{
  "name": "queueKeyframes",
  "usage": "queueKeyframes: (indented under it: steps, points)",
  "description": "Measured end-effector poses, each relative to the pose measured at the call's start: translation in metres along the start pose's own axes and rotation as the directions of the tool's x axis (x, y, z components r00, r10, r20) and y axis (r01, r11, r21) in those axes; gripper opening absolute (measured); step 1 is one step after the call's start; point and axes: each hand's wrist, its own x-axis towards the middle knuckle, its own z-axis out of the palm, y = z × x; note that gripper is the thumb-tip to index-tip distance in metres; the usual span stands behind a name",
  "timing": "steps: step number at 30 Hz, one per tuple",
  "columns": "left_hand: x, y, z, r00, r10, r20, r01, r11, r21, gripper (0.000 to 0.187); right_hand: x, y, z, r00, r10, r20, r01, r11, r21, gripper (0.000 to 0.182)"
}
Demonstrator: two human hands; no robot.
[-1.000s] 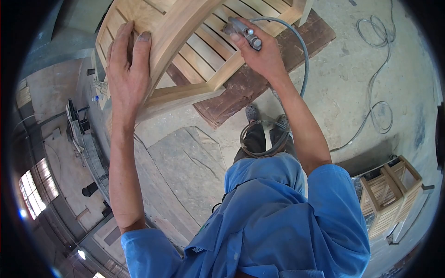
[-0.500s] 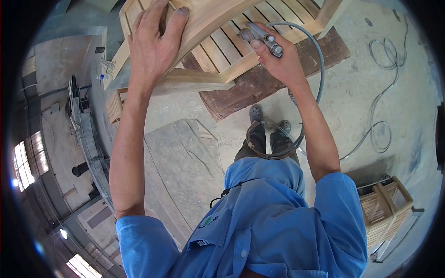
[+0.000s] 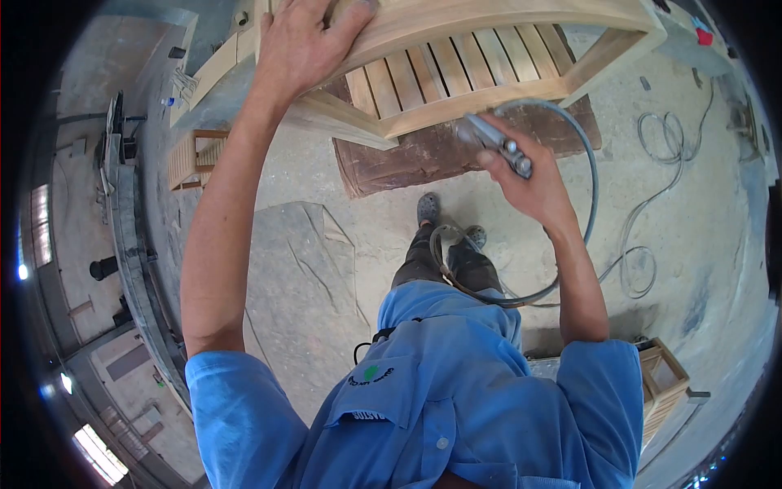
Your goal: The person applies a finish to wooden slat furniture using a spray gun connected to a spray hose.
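Note:
A light wooden slatted bench (image 3: 489, 91) stands in front of me, its frame tilted in the view. My left hand (image 3: 305, 50) grips the frame's upper rail at the left, thumb apart from the fingers; the fingertips run past the top edge. In my right hand (image 3: 533, 175) is a silver air grinder (image 3: 507, 147), held clear of the bench's lower rail. Its head is blurred. A grey air hose (image 3: 588, 159) loops from the tool down past my legs.
Brown cardboard (image 3: 383, 171) lies under the bench. A grey sheet (image 3: 297, 269) covers floor at left. Loose hose (image 3: 639, 212) coils on the right. Smaller slatted wooden pieces stand at left (image 3: 186, 163) and lower right (image 3: 661, 375). My feet (image 3: 429, 209) are close to the cardboard.
My right hand has drawn the air grinder back from the bench slats, down and to the right. My left hand stays on the rail. The camera view has shifted, showing more of the bench's right end.

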Motion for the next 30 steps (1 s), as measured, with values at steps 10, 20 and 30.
queueKeyframes:
  steps: [10, 20, 30]
  points:
    - [-0.006, -0.006, 0.008, 1.000, -0.010, -0.002, 0.011, 0.999, 0.046, 0.063, 0.040, -0.019, -0.011, 0.991, -0.099, -0.093, 0.090, 0.992, -0.093, 0.052]
    - [-0.008, -0.013, 0.016, 0.999, 0.027, -0.025, -0.027, 0.999, 0.026, 0.064, -0.030, -0.014, -0.026, 0.996, -0.026, 0.084, 0.037, 0.991, -0.130, 0.056]
    - [-0.007, -0.011, 0.016, 1.000, -0.001, -0.026, 0.003, 0.999, 0.042, 0.064, -0.012, -0.009, 0.007, 0.991, -0.129, 0.015, 0.129, 0.957, -0.259, 0.052]
